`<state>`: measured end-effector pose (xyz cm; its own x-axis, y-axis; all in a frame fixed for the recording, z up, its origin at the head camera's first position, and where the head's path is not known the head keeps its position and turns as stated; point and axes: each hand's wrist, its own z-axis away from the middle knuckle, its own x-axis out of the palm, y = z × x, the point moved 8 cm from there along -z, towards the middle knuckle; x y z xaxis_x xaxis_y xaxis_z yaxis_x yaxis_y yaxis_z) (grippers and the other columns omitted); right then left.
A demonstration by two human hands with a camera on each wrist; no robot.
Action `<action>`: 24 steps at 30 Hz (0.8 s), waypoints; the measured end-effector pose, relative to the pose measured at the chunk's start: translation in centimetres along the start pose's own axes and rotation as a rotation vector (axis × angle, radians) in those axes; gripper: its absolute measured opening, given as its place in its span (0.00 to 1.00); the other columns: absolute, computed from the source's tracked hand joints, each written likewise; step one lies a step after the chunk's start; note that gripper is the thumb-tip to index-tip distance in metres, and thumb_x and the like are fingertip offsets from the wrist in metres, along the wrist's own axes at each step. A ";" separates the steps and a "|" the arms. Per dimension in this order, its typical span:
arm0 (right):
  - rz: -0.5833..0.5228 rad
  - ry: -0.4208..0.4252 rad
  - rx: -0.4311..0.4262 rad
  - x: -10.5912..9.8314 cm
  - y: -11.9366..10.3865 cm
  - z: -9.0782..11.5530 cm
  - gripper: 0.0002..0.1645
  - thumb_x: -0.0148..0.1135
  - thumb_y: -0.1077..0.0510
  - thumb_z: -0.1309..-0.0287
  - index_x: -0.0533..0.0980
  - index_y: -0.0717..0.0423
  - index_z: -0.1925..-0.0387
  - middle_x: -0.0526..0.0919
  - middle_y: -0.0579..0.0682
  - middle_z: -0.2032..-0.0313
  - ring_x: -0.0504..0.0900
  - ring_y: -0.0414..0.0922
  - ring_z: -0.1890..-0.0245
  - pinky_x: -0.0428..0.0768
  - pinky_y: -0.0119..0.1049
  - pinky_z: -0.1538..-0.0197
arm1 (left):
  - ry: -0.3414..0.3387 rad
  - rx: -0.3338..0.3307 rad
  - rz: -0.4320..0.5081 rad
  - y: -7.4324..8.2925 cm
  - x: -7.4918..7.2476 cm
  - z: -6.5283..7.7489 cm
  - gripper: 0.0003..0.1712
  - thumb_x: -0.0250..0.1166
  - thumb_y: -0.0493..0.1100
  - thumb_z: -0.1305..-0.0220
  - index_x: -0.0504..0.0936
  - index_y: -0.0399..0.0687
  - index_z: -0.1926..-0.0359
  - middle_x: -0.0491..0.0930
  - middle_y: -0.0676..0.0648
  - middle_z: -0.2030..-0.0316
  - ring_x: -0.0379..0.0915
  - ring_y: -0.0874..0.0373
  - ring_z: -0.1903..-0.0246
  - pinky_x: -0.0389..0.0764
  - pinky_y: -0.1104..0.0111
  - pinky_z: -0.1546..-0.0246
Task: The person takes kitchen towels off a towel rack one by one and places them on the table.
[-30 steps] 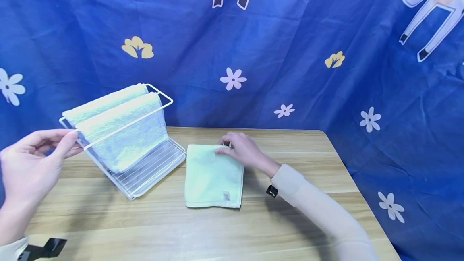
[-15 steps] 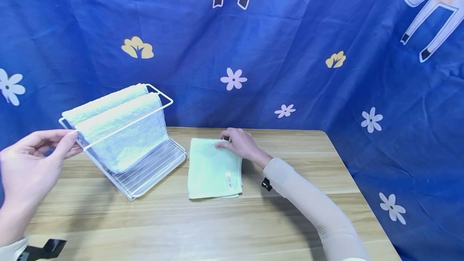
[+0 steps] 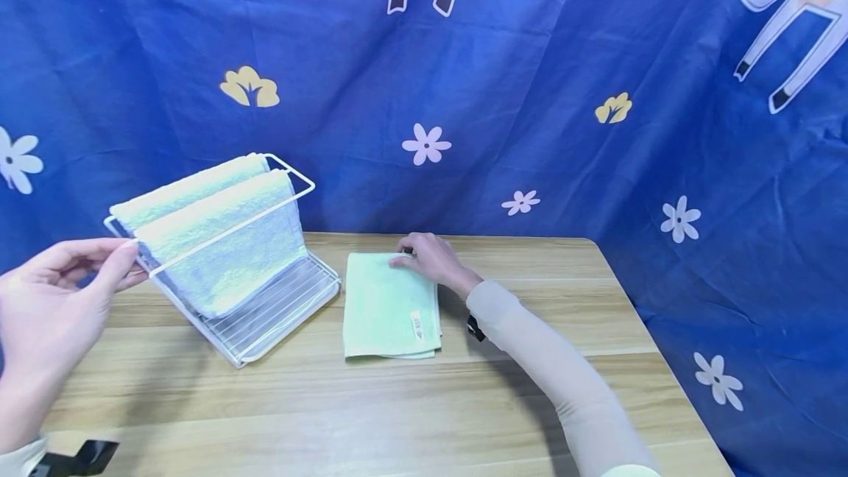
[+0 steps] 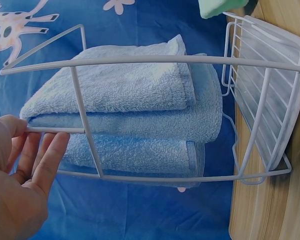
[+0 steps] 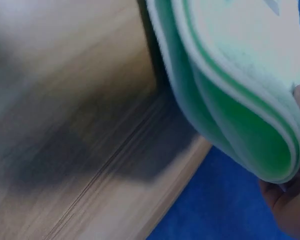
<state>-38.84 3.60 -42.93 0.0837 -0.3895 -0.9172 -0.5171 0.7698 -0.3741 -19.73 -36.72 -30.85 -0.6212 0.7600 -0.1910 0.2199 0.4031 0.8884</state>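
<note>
In the head view, the cloth [image 3: 386, 311] is showing farther back than a second ago, right of the rack [image 3: 274, 308], the right hand [image 3: 432, 258] pinching its far edge. In the left-wrist view, the left hand [image 4: 15, 195] is pinching the rack's wire beside blue towels [image 4: 125, 85]. In the right-wrist view, the cloth is curving in folded layers near the worktop's [image 5: 80, 130] edge.

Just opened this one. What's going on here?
A person is working over a wooden table with both hands. The left hand pinches a bar of a white wire rack, which has folded blue towels inside it. The right hand grips a folded pale green cloth near its far edge. At this moment the green cloth is outside the rack, off to its right; whether it lies fully on the table is hard to tell.
</note>
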 end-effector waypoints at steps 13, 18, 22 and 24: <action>-0.009 -0.064 0.024 2.3 1.2 -1.7 0.18 0.68 0.36 0.33 0.87 0.40 0.52 0.91 0.40 0.52 0.82 0.38 0.60 0.81 0.30 0.59 | -0.006 -0.027 0.013 -0.3 0.2 -0.1 0.13 0.69 0.30 0.31 0.88 0.56 0.62 0.88 0.69 0.72 0.86 0.75 0.77 0.88 0.85 0.73; 0.011 -0.073 0.026 2.9 1.3 -2.1 0.18 0.69 0.37 0.33 0.87 0.42 0.51 0.91 0.42 0.51 0.84 0.40 0.58 0.84 0.34 0.55 | -0.009 -0.021 0.019 -0.3 0.3 -0.1 0.14 0.69 0.29 0.32 0.88 0.56 0.62 0.88 0.68 0.72 0.86 0.75 0.77 0.88 0.85 0.72; 0.019 -0.096 0.021 3.3 1.4 -2.2 0.21 0.68 0.37 0.32 0.86 0.44 0.47 0.90 0.43 0.46 0.86 0.42 0.48 0.88 0.38 0.45 | 0.004 -0.054 0.067 -0.4 0.2 -0.1 0.11 0.70 0.30 0.32 0.88 0.53 0.63 0.88 0.65 0.74 0.86 0.74 0.78 0.88 0.85 0.73; 0.015 -0.104 0.027 3.4 1.5 -2.2 0.22 0.68 0.37 0.31 0.86 0.44 0.46 0.90 0.44 0.44 0.86 0.42 0.46 0.88 0.40 0.42 | 0.012 -0.065 0.111 -0.5 0.1 -0.1 0.10 0.70 0.30 0.33 0.89 0.50 0.64 0.88 0.63 0.74 0.86 0.73 0.78 0.88 0.84 0.74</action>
<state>-41.25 2.29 -46.31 0.1648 -0.3248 -0.9313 -0.4959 0.7889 -0.3629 -19.98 -36.84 -31.25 -0.6046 0.7920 -0.0850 0.2394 0.2824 0.9289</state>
